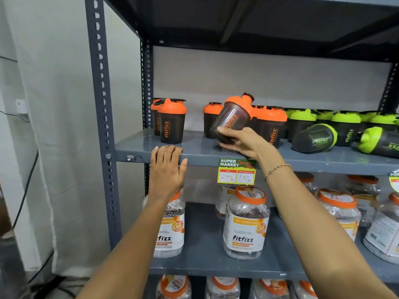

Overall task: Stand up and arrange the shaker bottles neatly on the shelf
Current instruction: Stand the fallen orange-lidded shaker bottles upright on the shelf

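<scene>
Shaker bottles lined the grey metal shelf (pixel 200 155) across the frame's centre, two green-lidded bottles (pixel 314 138) lying toppled at right. The right hand (pixel 241 142) clamped a tilted orange-lidded shaker bottle (pixel 232 119) at centre; the left hand (pixel 166 169), fingers loosely together, rested flat on the shelf's edge.

The right hand (pixel 244 142) covers the base of the tilted shaker (pixel 234 117), so whether it touches the shelf (pixel 200 153) cannot be told. The shakers behind it are partly hidden. At the shelf's right end a lying green shaker (pixel 380 141) is cut off by the picture's edge. The left hand (pixel 167 169) hides the top of a jar (pixel 170 229). The price tag (pixel 236 172) has small print too fine to read.
</scene>
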### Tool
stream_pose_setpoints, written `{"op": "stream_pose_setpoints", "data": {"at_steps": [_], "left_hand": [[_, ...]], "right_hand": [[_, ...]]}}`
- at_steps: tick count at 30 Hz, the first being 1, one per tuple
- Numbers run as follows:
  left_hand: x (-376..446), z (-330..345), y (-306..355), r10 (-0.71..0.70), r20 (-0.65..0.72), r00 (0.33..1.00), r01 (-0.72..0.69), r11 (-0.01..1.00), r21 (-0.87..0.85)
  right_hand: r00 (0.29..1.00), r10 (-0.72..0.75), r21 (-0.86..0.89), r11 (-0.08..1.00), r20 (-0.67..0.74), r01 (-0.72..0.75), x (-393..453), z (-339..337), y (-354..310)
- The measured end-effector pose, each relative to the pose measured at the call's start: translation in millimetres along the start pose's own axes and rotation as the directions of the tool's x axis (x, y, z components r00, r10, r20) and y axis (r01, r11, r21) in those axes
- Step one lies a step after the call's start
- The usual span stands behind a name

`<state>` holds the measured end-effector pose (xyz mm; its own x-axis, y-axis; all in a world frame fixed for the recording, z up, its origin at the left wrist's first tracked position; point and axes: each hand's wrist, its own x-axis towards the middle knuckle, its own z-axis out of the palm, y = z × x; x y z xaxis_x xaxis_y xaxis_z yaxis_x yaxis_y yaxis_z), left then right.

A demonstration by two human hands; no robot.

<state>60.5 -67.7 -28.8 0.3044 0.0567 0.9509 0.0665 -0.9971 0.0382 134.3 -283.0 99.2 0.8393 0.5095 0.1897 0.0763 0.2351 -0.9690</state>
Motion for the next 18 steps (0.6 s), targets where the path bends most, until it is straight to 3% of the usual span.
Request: {"op": "stream_pose_setpoints", "data": {"at_steps": [4,8,13,18], "left_hand": [[0.2,-1.7,0.5,0.003,0.007,1.000,-0.003,1.000,0.004],[0.4,-3.5,-0.2,0.009,0.023,1.000,-0.009,1.000,-0.014],[0.1,-2.5,-2.3,0.023,0.011,1.000,-0.022,1.000,-0.022],[0.0,1.8,-3.3,0.006,0.020,1.000,-0.005,1.000,-0.015]], "right_hand": [[0.990,-0.083,-0.270,0.962,-0.118,0.048,15.3,18.9,3.5],[0.963,-0.161,-0.519,0.854,-0.215,0.027,37.2,32.2,8.9],[0.962,-0.122,-0.652,0.755,-0.245,-0.071,51.7,35.9,20.7],[0.963,-0.143,-0.723,0.687,-0.228,-0.069,53.0,35.9,22.4]]}}
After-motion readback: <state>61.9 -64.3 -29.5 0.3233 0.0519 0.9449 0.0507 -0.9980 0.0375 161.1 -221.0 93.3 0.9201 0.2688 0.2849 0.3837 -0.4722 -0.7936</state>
